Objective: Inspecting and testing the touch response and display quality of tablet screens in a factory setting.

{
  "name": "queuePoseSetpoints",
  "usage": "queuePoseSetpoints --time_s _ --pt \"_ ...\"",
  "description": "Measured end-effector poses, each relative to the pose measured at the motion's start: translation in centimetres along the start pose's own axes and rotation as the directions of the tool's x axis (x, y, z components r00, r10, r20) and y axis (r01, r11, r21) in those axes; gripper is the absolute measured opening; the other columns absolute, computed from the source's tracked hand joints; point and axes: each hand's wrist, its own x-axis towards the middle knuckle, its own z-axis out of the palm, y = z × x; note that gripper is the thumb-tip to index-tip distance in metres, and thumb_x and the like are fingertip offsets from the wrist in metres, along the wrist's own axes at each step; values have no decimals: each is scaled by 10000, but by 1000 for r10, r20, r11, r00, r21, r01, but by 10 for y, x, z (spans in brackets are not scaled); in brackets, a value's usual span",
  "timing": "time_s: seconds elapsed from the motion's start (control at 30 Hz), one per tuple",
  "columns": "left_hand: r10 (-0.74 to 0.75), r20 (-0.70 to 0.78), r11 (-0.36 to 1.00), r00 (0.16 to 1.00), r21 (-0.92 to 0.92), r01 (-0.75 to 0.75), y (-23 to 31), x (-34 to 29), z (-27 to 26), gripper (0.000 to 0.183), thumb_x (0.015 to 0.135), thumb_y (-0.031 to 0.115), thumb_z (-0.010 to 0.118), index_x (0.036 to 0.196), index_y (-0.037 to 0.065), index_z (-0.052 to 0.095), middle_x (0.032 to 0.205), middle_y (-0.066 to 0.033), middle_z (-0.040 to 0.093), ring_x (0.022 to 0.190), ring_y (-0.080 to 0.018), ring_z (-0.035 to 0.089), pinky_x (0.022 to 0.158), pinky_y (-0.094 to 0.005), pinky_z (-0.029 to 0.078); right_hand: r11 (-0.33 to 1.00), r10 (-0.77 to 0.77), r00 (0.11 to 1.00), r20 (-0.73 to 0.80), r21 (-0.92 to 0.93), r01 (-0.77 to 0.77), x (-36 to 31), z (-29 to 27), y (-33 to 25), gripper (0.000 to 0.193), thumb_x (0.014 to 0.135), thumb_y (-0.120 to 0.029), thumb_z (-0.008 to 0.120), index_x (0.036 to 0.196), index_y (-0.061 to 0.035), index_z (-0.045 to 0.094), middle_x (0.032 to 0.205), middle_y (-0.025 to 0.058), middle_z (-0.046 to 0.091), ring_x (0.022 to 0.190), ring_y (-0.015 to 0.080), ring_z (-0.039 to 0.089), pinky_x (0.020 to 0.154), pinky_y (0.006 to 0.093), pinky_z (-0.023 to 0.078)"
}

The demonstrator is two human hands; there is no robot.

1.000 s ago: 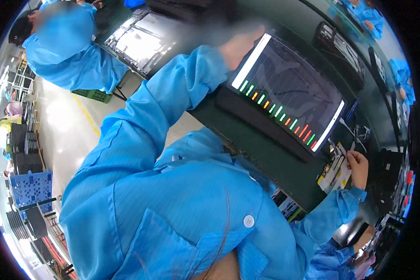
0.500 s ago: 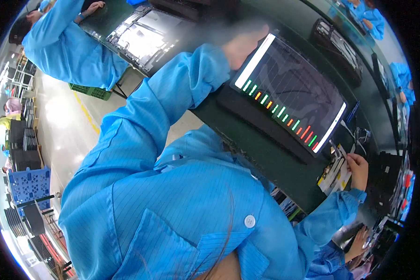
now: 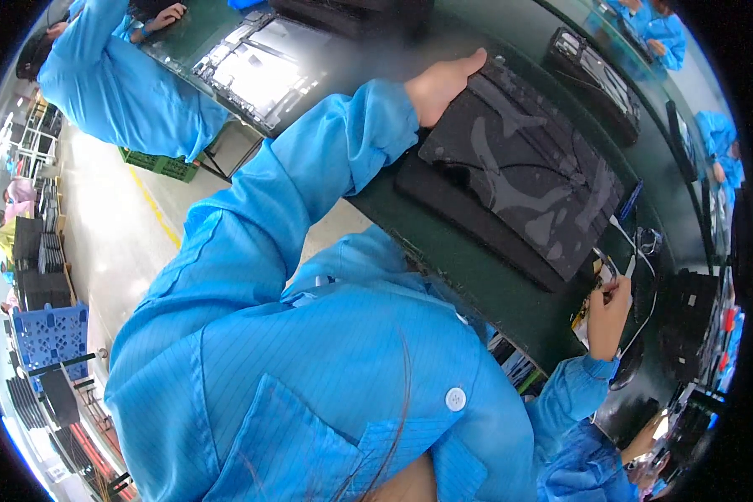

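A thin display panel (image 3: 527, 159), dark and unlit, lies tilted over a black foam pad on the bench, with smeary reflections across it. At its far left edge my left hand (image 3: 437, 90) is closed on the rim, some fingers hidden. My right hand (image 3: 608, 314), beside the panel's right corner, pinches something small near a white cable (image 3: 644, 259). What sits between those fingertips is too small to make out. A yellow and white item (image 3: 581, 318) shows partly behind the right hand.
Beyond the panel stands a black tray (image 3: 594, 84) with parts. Another lit panel (image 3: 259, 67) lies at the far left, near a co-worker in blue (image 3: 125, 100). Black blocks (image 3: 686, 318) are stacked at the right. Another person's hand (image 3: 644, 439) shows at lower right.
The panel's white end strips and rows of green, red and orange bars have gone dark. My right hand has shifted left from the white strips and now pinches. My left hand stays at the edge.
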Motion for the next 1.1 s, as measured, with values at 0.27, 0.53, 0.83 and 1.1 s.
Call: queuePoseSetpoints --time_s 0.27,0.53,0.83,1.1 --pt "1 37 999 999 -54 1 0 0 -1 459 901 402 387 1115 18 518 1105 -139 564 938 -246 555 864 -356 430 987 53 999 -1 -151 -53 13 4 5 222 721 -89 550 882 -10 418 681 118 482 598 199 505 585 320 415" --pt "432 308 845 848 191 -500 13 -52 10 354 739 58 654 1068 24 525 990 -53 576 933 -157 540 824 -301 436 929 43 993 -113 -361 -81 18 -1 24 292 712 -127 587 924 -4 428 748 164 508 641 305 505 620 384 411" --pt "332 908 -310 -255 -151 -939 21 -129 40 175 853 164 516 1006 149 600 978 -125 591 863 -244 594 703 -339 457 270 187 955 231 923 -275 -26 -24 -91 484 889 -328 405 1267 -28 365 1104 177 514 856 182 566 686 271 477" --pt "205 944 -683 259 328 -653 12 -86 -9 360 744 120 553 1103 144 538 1051 -81 545 1029 -247 508 912 -417 371 565 19 976 218 803 -190 13 5 -54 525 841 -92 504 1312 -60 273 1058 141 538 916 155 544 823 261 424"
